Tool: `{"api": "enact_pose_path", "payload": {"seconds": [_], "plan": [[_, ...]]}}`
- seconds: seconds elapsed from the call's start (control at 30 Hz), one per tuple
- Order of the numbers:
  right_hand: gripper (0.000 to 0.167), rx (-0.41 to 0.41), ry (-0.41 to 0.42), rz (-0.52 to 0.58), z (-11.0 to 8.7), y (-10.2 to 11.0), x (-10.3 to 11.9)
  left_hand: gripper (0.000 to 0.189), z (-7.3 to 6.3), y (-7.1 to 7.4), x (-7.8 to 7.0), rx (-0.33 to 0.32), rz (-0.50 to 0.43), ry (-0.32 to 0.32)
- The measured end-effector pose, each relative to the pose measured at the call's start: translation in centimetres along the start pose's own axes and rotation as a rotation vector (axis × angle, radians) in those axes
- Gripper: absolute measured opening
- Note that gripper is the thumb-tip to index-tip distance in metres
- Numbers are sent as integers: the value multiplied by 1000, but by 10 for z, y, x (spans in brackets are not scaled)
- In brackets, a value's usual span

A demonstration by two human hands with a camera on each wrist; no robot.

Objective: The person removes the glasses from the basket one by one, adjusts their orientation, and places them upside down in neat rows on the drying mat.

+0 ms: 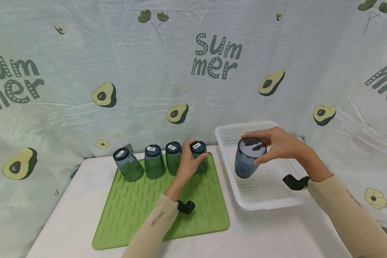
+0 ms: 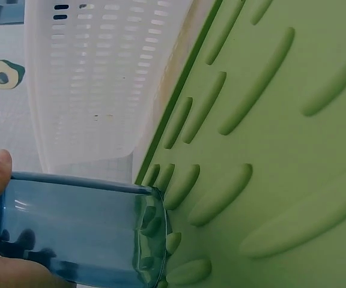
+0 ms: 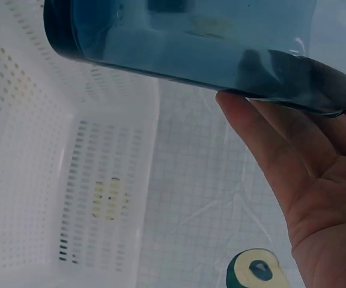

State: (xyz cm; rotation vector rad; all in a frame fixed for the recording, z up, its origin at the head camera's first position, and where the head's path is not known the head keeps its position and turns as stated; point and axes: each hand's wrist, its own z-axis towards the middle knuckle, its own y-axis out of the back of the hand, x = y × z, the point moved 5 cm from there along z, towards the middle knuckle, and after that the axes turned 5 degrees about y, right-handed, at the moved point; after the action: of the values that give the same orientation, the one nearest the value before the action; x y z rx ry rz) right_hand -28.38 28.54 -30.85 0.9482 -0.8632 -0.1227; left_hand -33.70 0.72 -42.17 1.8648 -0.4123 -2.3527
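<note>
On the green ridged drying mat (image 1: 125, 218) several blue glass tumblers stand upside down in a row, a label on each base. My left hand (image 1: 187, 165) grips the rightmost tumbler (image 1: 198, 146) near its base, thumb on one side and fingers on the other. In the left wrist view this tumbler's (image 2: 83, 231) rim meets the mat. Over the white basket, my right hand (image 1: 277, 143) holds another blue tumbler (image 1: 245, 163), mouth up and slightly tilted. The right wrist view shows fingers (image 3: 269, 132) along this glass's side, near its mouth.
The white perforated plastic basket (image 1: 261, 190) sits right of the mat on a white-covered table (image 1: 251, 229). Three more tumblers, the leftmost one (image 1: 128, 168) included, stand left of my left hand. A printed cloth (image 1: 142, 71) hangs behind.
</note>
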Motion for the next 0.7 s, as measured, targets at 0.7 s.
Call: {"api": "enact_pose_path", "payload": {"seconds": [0.7], "plan": [[76, -111, -130, -48, -3, -1, 21, 65, 2, 0, -2, -17, 13, 72]]}}
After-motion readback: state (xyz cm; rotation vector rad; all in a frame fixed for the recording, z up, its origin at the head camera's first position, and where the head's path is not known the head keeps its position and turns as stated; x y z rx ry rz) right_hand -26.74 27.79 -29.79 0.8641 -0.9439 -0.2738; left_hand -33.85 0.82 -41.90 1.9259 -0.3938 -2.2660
